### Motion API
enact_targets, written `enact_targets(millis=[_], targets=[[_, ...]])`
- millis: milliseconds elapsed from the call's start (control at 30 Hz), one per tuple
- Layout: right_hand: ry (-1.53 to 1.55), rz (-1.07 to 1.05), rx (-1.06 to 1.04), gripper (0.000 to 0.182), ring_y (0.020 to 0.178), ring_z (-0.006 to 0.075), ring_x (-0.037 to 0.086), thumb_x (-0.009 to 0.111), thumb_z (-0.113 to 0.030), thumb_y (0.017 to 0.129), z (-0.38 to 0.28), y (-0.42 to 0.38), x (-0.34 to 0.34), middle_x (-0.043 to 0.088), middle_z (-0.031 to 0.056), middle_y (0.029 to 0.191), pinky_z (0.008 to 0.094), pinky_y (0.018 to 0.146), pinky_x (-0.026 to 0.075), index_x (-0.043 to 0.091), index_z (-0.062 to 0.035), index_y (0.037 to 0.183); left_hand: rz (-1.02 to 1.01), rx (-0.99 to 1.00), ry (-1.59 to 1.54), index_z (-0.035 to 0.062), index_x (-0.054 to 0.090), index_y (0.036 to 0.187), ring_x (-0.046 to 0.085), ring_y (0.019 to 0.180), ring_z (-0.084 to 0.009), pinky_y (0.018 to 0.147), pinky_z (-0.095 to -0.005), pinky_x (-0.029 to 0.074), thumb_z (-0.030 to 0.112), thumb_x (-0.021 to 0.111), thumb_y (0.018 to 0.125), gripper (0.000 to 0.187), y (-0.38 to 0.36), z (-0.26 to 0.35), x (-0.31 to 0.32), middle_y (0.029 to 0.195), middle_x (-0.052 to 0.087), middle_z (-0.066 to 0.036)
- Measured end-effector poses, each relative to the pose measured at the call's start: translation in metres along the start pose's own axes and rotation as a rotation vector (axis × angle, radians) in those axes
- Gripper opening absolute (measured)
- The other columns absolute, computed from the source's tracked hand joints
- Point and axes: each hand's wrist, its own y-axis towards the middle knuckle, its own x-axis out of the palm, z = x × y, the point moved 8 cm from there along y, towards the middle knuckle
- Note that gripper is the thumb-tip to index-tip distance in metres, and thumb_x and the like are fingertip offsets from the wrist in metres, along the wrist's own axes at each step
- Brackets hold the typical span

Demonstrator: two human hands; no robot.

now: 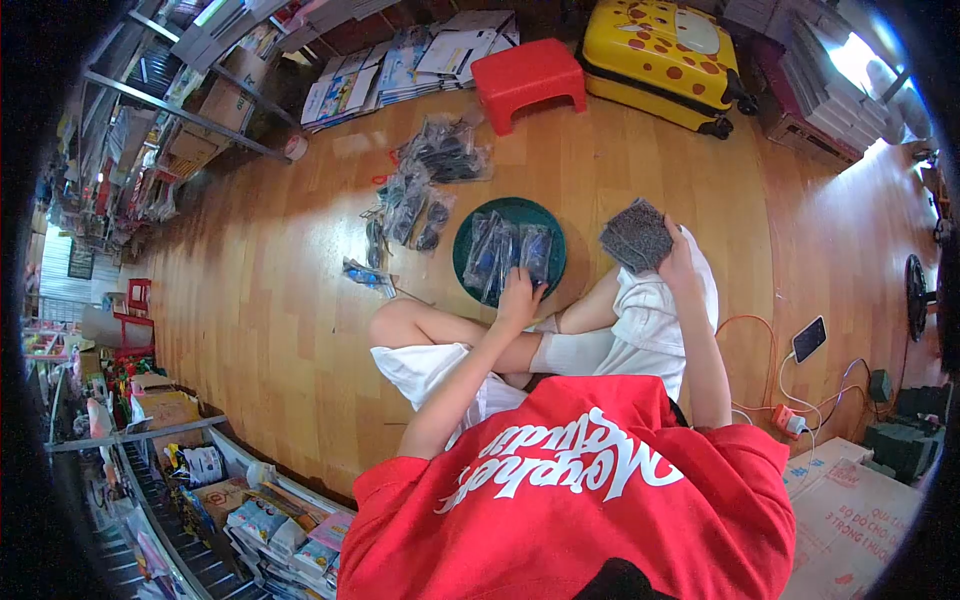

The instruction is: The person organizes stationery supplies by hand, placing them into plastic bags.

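Red shirt (570, 500) nearest. Left hand (520, 298) fingers together, pressing slippery, light, crinkly packets (505, 255) in green tray (466, 262); right hand (678, 262) clamped on stiff grey pad (634, 235), best pinched by edge.

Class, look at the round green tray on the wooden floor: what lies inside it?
Inside the round green tray lie several clear plastic packets of dark items; the left hand rests on them. The tray's bottom beneath them is hidden.
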Motion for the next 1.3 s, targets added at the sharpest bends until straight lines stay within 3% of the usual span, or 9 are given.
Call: enact_targets(millis=[233, 533, 633, 700, 767, 967, 1133, 1200, 1300], targets=[[-0.01, -0.012, -0.024, 0.036, 0.103, 0.029, 0.058, 0.052, -0.03, 0.091, -0.001, 0.001, 0.0, 0.061, 0.0164, 0.111, 0.042, 0.092, 0.045, 0.058, 0.0009, 0.109, -0.273, -0.364, 0.23, 0.0014, 0.061, 0.097, 0.065, 0.082, -0.0352, 0.07, -0.0433, 0.052, 0.038, 0.074, 0.069, 0.048, 0.007, -0.022, 0.008, 0.09, 0.065, -0.019], [-0.026, -0.019, -0.025, 0.034, 0.102, 0.0272, 0.059, 0.052, -0.029, 0.091, -0.001, 0.0, 0.003, 0.062, 0.0148, 0.11, 0.0406, 0.092, 0.046, 0.058, 0.0001, 0.109, -0.336, -0.321, 0.277, 0.0047, 0.065, 0.091, 0.064, 0.088, -0.0318, 0.073, -0.0383, 0.052, 0.036, 0.076, 0.066, 0.042, 0.006, -0.05, -0.004, 0.091, 0.066, -0.017], [-0.026, -0.007, -0.022, 0.033, 0.103, 0.0269, 0.059, 0.053, -0.028, 0.091, -0.002, -0.004, 0.007, 0.062, 0.0145, 0.109, 0.0403, 0.092, 0.046, 0.059, -0.0003, 0.108, -0.176, -0.234, -0.009, 0.0048, 0.064, 0.084, 0.063, 0.077, -0.0323, 0.068, -0.0367, 0.05, 0.026, 0.074, 0.068, 0.029, 0.012, -0.054, -0.031, 0.084, 0.065, -0.014], [-0.032, 0.003, -0.016, 0.033, 0.103, 0.0267, 0.059, 0.053, -0.028, 0.091, -0.003, -0.006, 0.008, 0.062, 0.0143, 0.109, 0.0402, 0.092, 0.045, 0.059, -0.0006, 0.108, 0.201, 0.161, -0.124, 0.0026, 0.059, 0.077, 0.058, 0.062, -0.0211, 0.057, -0.0312, 0.045, 0.014, 0.072, 0.07, 0.019, 0.023, -0.031, -0.082, 0.07, 0.06, -0.009], [-0.052, 0.017, -0.012, 0.033, 0.102, 0.0267, 0.059, 0.052, -0.028, 0.092, -0.003, -0.007, 0.01, 0.062, 0.014, 0.11, 0.04, 0.092, 0.045, 0.059, -0.0008, 0.108, 0.193, -0.005, -0.443, 0.0029, 0.055, 0.085, 0.046, 0.06, -0.0065, 0.055, -0.0214, 0.039, 0.005, 0.067, 0.076, 0.015, 0.033, -0.024, -0.119, 0.068, 0.054, -0.001], [-0.034, -0.039, -0.008, 0.034, 0.102, 0.0269, 0.059, 0.049, -0.029, 0.093, 0.0, 0.002, 0.003, 0.062, 0.0139, 0.111, 0.0398, 0.092, 0.045, 0.058, -0.0006, 0.11, 0.268, 0.074, -0.729, 0.0027, 0.054, 0.097, 0.059, 0.071, -0.0093, 0.061, -0.024, 0.045, 0.001, 0.059, 0.083, 0.014, 0.061, -0.001, -0.147, 0.081, 0.063, -0.005], [-0.048, -0.006, -0.038, 0.033, 0.103, 0.0269, 0.058, 0.051, -0.028, 0.092, -0.001, 0.004, -0.004, 0.061, 0.014, 0.111, 0.0405, 0.092, 0.045, 0.057, -0.0013, 0.11, -0.008, 0.231, -0.359, 0.0027, 0.05, 0.104, 0.062, 0.085, -0.0355, 0.073, -0.0405, 0.048, 0.005, 0.056, 0.084, 0.021, 0.076, 0.026, -0.082, 0.088, 0.064, -0.019], [-0.063, -0.006, -0.05, 0.032, 0.102, 0.0269, 0.058, 0.052, -0.028, 0.091, -0.003, 0.0, 0.002, 0.061, 0.014, 0.111, 0.0408, 0.091, 0.046, 0.057, -0.0016, 0.11, -0.144, 0.147, -0.32, 0.0021, 0.05, 0.11, 0.061, 0.089, -0.0323, 0.075, -0.0373, 0.048, 0.007, 0.056, 0.085, 0.026, 0.081, 0.019, -0.046, 0.092, 0.063, -0.018], [-0.065, -0.048, -0.035, 0.033, 0.102, 0.0271, 0.058, 0.053, -0.028, 0.091, -0.003, -0.003, 0.009, 0.061, 0.0141, 0.11, 0.0412, 0.091, 0.046, 0.057, -0.0018, 0.11, 0.041, 0.105, -0.273, 0.0011, 0.046, 0.118, 0.059, 0.096, -0.0328, 0.081, -0.0379, 0.046, 0.007, 0.056, 0.086, 0.035, 0.074, 0.016, -0.047, 0.102, 0.059, -0.021]])
